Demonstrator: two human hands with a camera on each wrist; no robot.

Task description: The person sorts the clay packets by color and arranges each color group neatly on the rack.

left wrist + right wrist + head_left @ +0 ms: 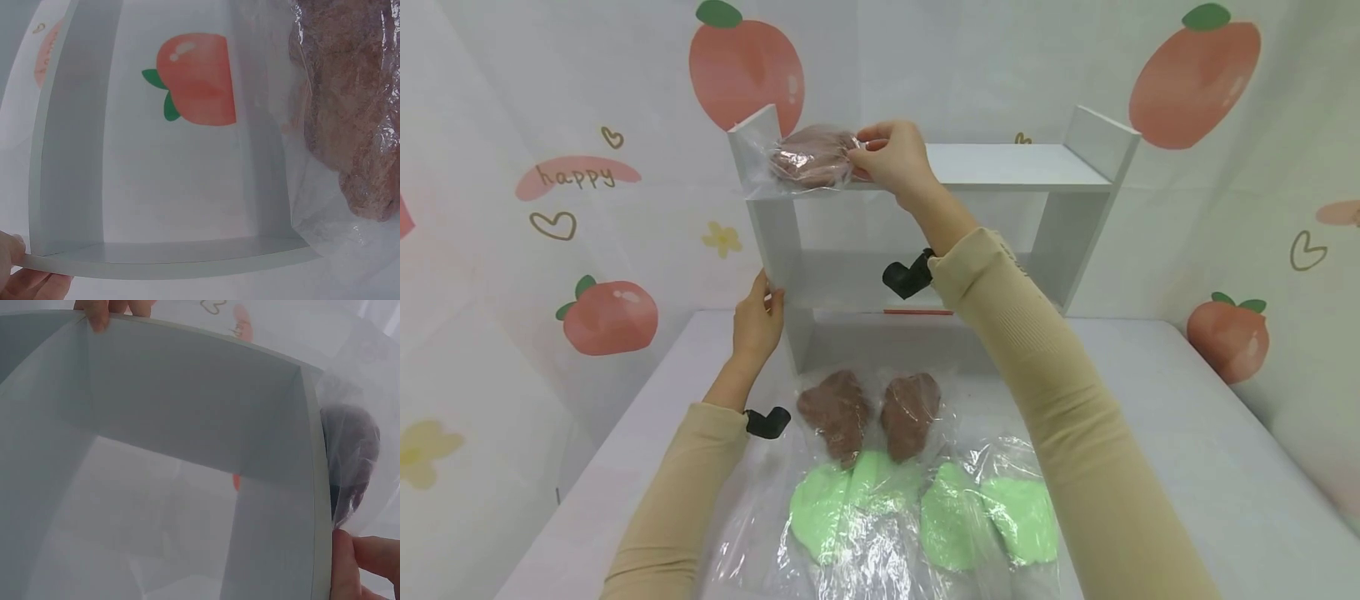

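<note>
My right hand [898, 162] is at the upper left of the white shelf unit [1022, 167], thumb and fingers pinching the end of a clear bag with a brown lump [812, 158]. That bag lies on the top board, against the left end panel. In the right wrist view, the same brown lump [353, 453] shows beyond the board's edge, with the right fingertips close by it. Lower down, my left hand [757, 325] grips the unit's left side panel; the left wrist view shows thumb and fingers [37, 287] on either side of its edge.
Two bagged brown lumps [837, 412] lie on the white table [1135, 417] before the unit. Nearer me are several bagged light-green pieces [1018, 517], their plastic overlapping. A fruit-printed cloth [925, 67] hangs close behind the unit.
</note>
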